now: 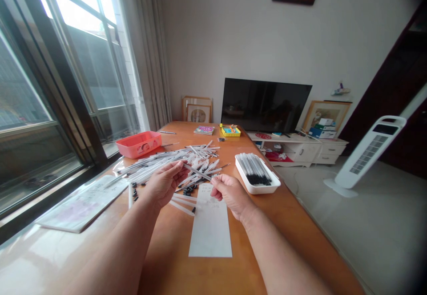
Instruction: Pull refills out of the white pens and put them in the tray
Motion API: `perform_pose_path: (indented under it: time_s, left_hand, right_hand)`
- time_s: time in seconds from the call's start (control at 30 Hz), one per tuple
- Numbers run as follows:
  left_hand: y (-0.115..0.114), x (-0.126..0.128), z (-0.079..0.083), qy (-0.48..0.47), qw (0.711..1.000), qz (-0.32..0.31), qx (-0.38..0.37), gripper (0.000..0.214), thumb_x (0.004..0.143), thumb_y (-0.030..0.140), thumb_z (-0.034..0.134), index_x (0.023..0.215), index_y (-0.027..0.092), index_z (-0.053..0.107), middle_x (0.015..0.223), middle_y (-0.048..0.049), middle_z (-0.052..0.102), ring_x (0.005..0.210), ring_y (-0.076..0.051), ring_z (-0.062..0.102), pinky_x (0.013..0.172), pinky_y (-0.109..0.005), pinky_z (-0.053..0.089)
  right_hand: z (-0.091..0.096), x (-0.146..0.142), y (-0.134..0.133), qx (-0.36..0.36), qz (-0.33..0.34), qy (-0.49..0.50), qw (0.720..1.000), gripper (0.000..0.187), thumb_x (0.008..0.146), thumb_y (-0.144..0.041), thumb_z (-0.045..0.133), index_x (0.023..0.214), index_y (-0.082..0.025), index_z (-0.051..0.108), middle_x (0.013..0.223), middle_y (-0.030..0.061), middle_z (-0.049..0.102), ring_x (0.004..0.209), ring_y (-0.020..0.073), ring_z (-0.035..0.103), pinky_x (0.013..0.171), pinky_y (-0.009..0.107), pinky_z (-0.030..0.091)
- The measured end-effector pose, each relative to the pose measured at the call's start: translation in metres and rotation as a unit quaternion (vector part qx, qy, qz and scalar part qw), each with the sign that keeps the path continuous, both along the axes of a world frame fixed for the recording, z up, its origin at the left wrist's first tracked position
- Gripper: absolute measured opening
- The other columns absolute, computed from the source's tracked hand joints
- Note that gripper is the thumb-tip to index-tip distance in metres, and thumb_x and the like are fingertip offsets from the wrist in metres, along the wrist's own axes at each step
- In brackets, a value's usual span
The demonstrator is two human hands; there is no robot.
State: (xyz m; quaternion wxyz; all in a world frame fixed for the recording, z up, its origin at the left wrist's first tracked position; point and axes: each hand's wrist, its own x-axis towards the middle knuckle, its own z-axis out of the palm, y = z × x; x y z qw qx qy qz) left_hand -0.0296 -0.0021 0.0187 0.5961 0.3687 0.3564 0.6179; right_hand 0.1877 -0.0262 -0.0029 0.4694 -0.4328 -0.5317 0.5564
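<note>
Both of my hands hold one thin white pen (pixel 197 172) above the wooden table (pixel 287 215). My left hand (pixel 164 183) pinches its far end, fingers closed. My right hand (pixel 229 193) pinches the near end, fingers curled shut. Under my hands lies a white paper strip (pixel 211 228). Behind them spreads a pile of several loose white pens (pixel 173 159), with small black caps (pixel 188 190) beside it. A white tray (pixel 256 187) of finished pens with black ends sits to the right of my right hand.
A red plastic basket (pixel 138 144) stands at the back left by the window. A printed sheet (pixel 83 201) lies at the left edge. A book (pixel 204 130) and a yellow box (pixel 230 131) sit at the far end, before a television (pixel 263 106). A white fan (pixel 367 155) stands on the floor.
</note>
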Motion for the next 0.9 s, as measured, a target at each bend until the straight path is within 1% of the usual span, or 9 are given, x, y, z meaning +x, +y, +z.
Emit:
perform_pose_path:
  time_s: [0.2, 0.3, 0.47, 0.53, 0.6, 0.67, 0.73, 0.83, 0.9]
  left_hand:
    - [-0.0008, -0.0001, 0.0007, 0.016, 0.999, -0.023, 0.038, 0.024, 0.082, 0.028, 0.077, 0.102, 0.014, 0.075, 0.098, -0.0089, 0.076, 0.091, -0.015, 0.07, 0.089, -0.026, 0.054]
    - [-0.0024, -0.0017, 0.0019, 0.029, 0.998, -0.031, 0.055, 0.025, 0.083, 0.031, 0.076, 0.102, 0.014, 0.075, 0.103, -0.0097, 0.076, 0.097, -0.017, 0.069, 0.092, -0.027, 0.052]
    - [-0.0054, -0.0035, 0.0047, 0.061, 0.993, -0.053, 0.084, 0.026, 0.085, 0.032, 0.074, 0.104, 0.015, 0.074, 0.107, -0.0106, 0.074, 0.101, -0.019, 0.068, 0.094, -0.03, 0.051]
    - [-0.0053, -0.0034, 0.0049, 0.073, 0.992, -0.053, 0.091, 0.026, 0.085, 0.032, 0.073, 0.104, 0.014, 0.074, 0.107, -0.0111, 0.074, 0.101, -0.02, 0.068, 0.093, -0.031, 0.051]
    - [-0.0046, -0.003, 0.0042, 0.076, 0.992, -0.04, 0.093, 0.026, 0.085, 0.033, 0.073, 0.102, 0.014, 0.073, 0.105, -0.0108, 0.074, 0.099, -0.02, 0.068, 0.092, -0.032, 0.051]
    - [-0.0038, -0.0025, 0.003, 0.075, 0.993, -0.022, 0.091, 0.025, 0.085, 0.034, 0.074, 0.1, 0.015, 0.073, 0.101, -0.0099, 0.074, 0.098, -0.02, 0.068, 0.092, -0.032, 0.05]
    - [-0.0035, -0.0016, 0.0016, 0.081, 0.993, -0.016, 0.09, 0.024, 0.084, 0.035, 0.074, 0.098, 0.015, 0.073, 0.098, -0.0089, 0.074, 0.095, -0.019, 0.068, 0.091, -0.031, 0.05]
    - [-0.0046, 0.0016, 0.0001, 0.108, 0.989, -0.034, 0.094, 0.023, 0.084, 0.037, 0.073, 0.093, 0.015, 0.073, 0.095, -0.0078, 0.074, 0.091, -0.018, 0.067, 0.088, -0.03, 0.05]
    - [-0.0063, 0.0051, -0.0005, 0.127, 0.986, -0.05, 0.092, 0.024, 0.084, 0.037, 0.073, 0.093, 0.016, 0.074, 0.093, -0.0076, 0.074, 0.089, -0.018, 0.067, 0.086, -0.03, 0.05]
  right_hand:
    - [-0.0003, 0.0027, 0.0014, -0.005, 0.019, -0.001, 1.0, 0.04, 0.088, -0.056, 0.059, 0.082, -0.016, 0.063, 0.058, -0.0004, 0.059, 0.052, 0.0099, 0.046, 0.053, 0.024, 0.034]
    - [-0.0002, 0.0038, 0.0024, -0.023, 0.034, 0.019, 0.999, 0.043, 0.086, -0.059, 0.061, 0.079, -0.016, 0.061, 0.055, -0.0015, 0.057, 0.049, 0.0093, 0.044, 0.051, 0.024, 0.032]
    - [0.0002, 0.0059, 0.0034, -0.046, 0.046, 0.055, 0.996, 0.045, 0.085, -0.061, 0.062, 0.075, -0.017, 0.059, 0.047, -0.0038, 0.052, 0.044, 0.0081, 0.039, 0.047, 0.023, 0.026]
    - [0.0007, 0.0058, 0.0027, -0.049, 0.048, 0.052, 0.996, 0.045, 0.085, -0.061, 0.062, 0.074, -0.017, 0.06, 0.048, -0.0028, 0.053, 0.044, 0.0084, 0.04, 0.047, 0.023, 0.028]
    - [0.0016, 0.0047, 0.0014, -0.048, 0.048, 0.033, 0.997, 0.046, 0.085, -0.062, 0.061, 0.076, -0.016, 0.062, 0.052, 0.0002, 0.059, 0.047, 0.0096, 0.046, 0.05, 0.023, 0.032]
    - [0.0029, 0.003, -0.0001, -0.034, 0.041, 0.003, 0.999, 0.047, 0.086, -0.062, 0.059, 0.079, -0.015, 0.064, 0.061, 0.004, 0.066, 0.053, 0.0114, 0.052, 0.054, 0.024, 0.038]
    - [0.0039, 0.0015, -0.001, -0.004, 0.026, -0.028, 0.999, 0.046, 0.087, -0.06, 0.059, 0.085, -0.016, 0.067, 0.072, 0.0062, 0.071, 0.063, 0.0135, 0.058, 0.061, 0.026, 0.042]
    - [0.0037, 0.0001, -0.0011, 0.064, 0.015, -0.065, 0.996, 0.04, 0.088, -0.056, 0.06, 0.091, -0.017, 0.07, 0.083, 0.0053, 0.073, 0.076, 0.0163, 0.062, 0.067, 0.027, 0.044]
    - [0.0019, -0.0004, -0.0008, 0.107, 0.029, -0.079, 0.991, 0.037, 0.088, -0.053, 0.061, 0.092, -0.018, 0.072, 0.086, 0.004, 0.073, 0.079, 0.0172, 0.062, 0.069, 0.027, 0.044]
